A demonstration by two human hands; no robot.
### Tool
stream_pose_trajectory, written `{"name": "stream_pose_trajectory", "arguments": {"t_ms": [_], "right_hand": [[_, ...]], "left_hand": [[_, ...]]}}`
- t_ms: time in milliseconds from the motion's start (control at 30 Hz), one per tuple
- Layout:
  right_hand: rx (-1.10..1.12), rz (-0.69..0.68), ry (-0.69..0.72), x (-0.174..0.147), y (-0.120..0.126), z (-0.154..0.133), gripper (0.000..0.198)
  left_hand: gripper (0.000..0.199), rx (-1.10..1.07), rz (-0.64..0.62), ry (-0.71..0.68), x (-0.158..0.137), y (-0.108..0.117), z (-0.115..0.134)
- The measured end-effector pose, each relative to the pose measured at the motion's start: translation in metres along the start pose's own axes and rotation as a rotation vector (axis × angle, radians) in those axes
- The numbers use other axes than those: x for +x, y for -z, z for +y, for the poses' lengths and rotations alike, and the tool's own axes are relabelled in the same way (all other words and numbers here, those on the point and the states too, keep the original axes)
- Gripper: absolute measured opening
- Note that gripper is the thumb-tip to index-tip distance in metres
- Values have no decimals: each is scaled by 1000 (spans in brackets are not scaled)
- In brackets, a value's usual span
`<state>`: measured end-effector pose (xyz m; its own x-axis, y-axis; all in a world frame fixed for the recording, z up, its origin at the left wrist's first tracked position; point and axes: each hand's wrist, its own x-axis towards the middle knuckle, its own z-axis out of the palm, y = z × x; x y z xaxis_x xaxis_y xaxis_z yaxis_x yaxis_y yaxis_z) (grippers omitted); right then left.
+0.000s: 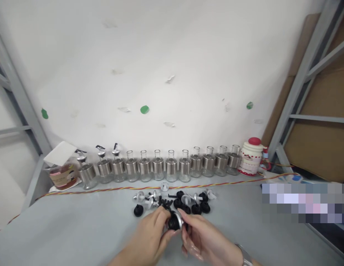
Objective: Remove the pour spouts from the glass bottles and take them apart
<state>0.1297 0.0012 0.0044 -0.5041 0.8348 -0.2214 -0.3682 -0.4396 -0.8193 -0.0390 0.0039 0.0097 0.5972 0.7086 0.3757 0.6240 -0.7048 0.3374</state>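
Low in the head view, my left hand [151, 232] and my right hand [203, 234] meet on a pourer stopper [175, 222]. It has a black rubber plug and a silver rim. The left fingers close round the black part, while the right thumb and fingers pinch the silver side; the rest of it is hidden by my fingers. Just beyond my hands lie loose pourer parts: black rubber plugs [196, 209], clear plastic pieces [185, 200] and small black levers [165, 201]. Behind them stands a row of glass bottles with steel sleeves [145, 166], several open-necked; three at the left carry pourers [100, 150].
A red and yellow twisted cord [116, 190] crosses the grey table in front of the bottles. At the left stands a cup of brown drink [63, 179]; at the right, a white jar with a red lid [249, 159]. Grey metal frames [292, 96] flank the white wall.
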Motion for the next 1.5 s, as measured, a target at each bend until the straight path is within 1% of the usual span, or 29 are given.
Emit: {"name": "stream_pose_trajectory", "arguments": {"t_ms": [100,167,300,400,533,633,700,800,867,933,967,1033,1100,1133,1200,1267,1300,1333,1367,1400,1433,1500], "right_hand": [[65,-52,-94,1,1,5,58],[100,-65,-125,2,2,8,56],[93,-35,-131,2,2,10,52],[93,-14,-118,1,1,11,53],[147,-50,-139,1,-4,12,56],[131,-57,-92,2,-6,12,53],[121,-29,-43,2,-6,11,48],[144,52,25,2,-7,11,43],[119,104,93,2,-9,12,41],[28,162,183,1,-10,12,38],[-51,183,230,0,-10,12,37],[-278,199,326,-3,-11,11,36],[-567,218,441,-6,-9,9,34],[-730,232,530,-8,-7,8,32],[-1086,226,767,-12,-3,5,26],[-1419,154,1014,-14,2,1,20],[-1537,114,1091,-16,3,-1,19],[-1604,94,1122,-17,4,-4,19],[-1618,98,1107,-18,4,-6,20],[-1583,116,1054,-19,3,-7,22],[-1501,135,965,-19,1,-7,23],[-1209,156,712,-16,-2,-4,29]], "left_hand": [[16,113,34,-94,0,2,-2],[17,218,62,-165,0,3,-1],[20,343,123,-265,1,8,4],[19,372,122,-280,1,10,6],[15,327,105,-259,1,10,6],[10,214,98,-217,1,6,5],[10,126,75,-153,1,1,5],[14,4,29,-12,2,-6,5],[18,-115,32,64,2,-9,5],[22,-275,61,133,4,-10,6],[24,-373,74,178,4,-10,7],[29,-608,80,293,6,-10,8],[32,-872,69,426,9,-10,9],[33,-999,57,481,10,-10,9],[34,-1184,27,544,12,-11,9],[34,-1243,-6,559,12,-12,9],[35,-1224,-11,560,12,-12,10],[35,-1181,0,563,11,-12,10],[35,-1118,30,568,10,-11,10],[35,-1033,70,562,9,-11,10],[34,-920,109,535,7,-10,10],[30,-621,162,403,3,-8,6]]}}
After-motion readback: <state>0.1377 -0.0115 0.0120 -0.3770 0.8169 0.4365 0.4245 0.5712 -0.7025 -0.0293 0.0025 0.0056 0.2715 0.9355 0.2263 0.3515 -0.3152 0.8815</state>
